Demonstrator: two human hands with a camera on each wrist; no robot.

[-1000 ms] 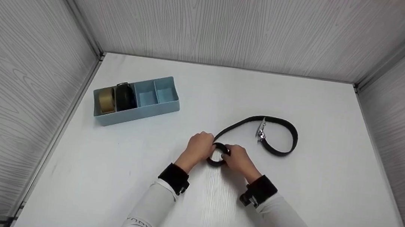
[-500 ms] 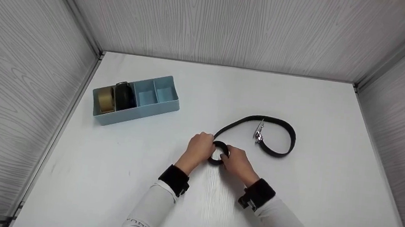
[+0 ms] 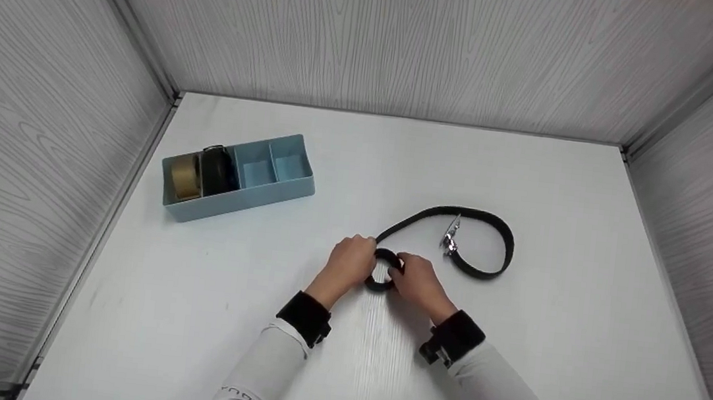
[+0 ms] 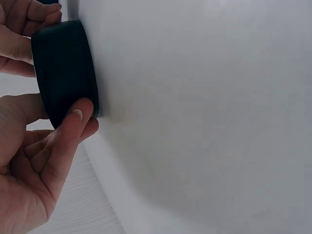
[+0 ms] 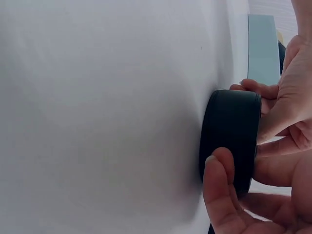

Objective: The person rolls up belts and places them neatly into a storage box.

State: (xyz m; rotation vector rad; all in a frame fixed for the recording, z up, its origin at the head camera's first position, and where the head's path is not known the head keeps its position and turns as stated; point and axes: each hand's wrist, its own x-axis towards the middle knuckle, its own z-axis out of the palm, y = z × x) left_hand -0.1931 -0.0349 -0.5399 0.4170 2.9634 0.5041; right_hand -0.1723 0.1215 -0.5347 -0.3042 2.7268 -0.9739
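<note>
A black belt (image 3: 504, 232) lies on the white table, one part wound into a round coil (image 3: 379, 286). My left hand (image 3: 348, 264) grips the coil's left side, where the loose strap runs out toward the back right. From the other side my right hand (image 3: 420, 285) pinches the coil, thumb inside the ring. The strap curves round in a wide loop and ends at a silver buckle (image 3: 449, 241). In the left wrist view, fingers of both hands hold the coil (image 4: 66, 70), which stands on its edge. The right wrist view shows the same coil (image 5: 231, 129) between both hands.
At the back left stands a blue compartment tray (image 3: 250, 199). Its left compartments hold a tan roll (image 3: 185, 177) and a dark rolled thing (image 3: 218, 171) with a metal piece on top. Grey wood-grain walls (image 3: 373, 43) enclose the table at the back and sides.
The belt's loose loop and buckle have slid a little left and nearer to me. Both hands stay at the coil in nearly the same place.
</note>
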